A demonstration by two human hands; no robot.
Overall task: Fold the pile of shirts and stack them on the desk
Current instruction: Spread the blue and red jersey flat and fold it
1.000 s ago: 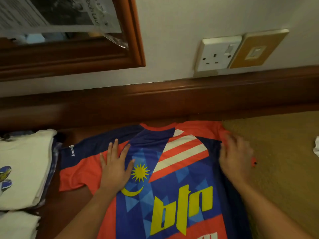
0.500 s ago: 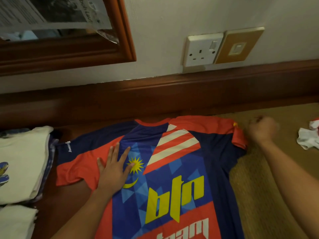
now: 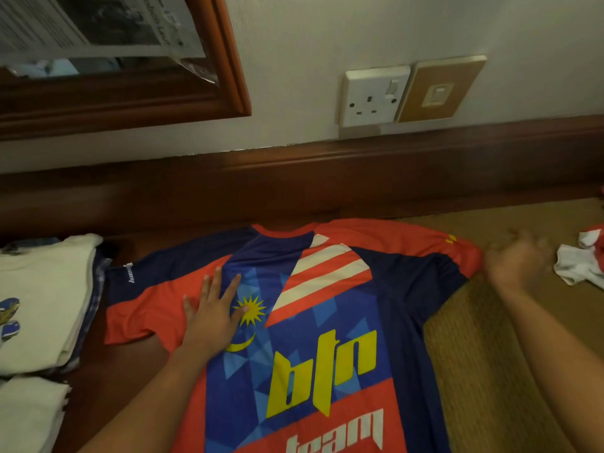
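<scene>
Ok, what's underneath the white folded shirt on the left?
A blue checked garment pokes out along the right edge of the white folded shirt. The rest of it, and anything beneath, is covered.

Left hand [image 3: 212, 317] flat, right hand [image 3: 513, 263] outstretched (blurred)

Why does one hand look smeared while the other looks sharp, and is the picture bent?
Head view: the right hand is smeared by motion blur beside the sleeve of the jersey, its grip unreadable; the left hand lies flat and sharp on the jersey. Head view: light is dim and warm, and the wooden rail bows, a wide-angle effect.
</scene>
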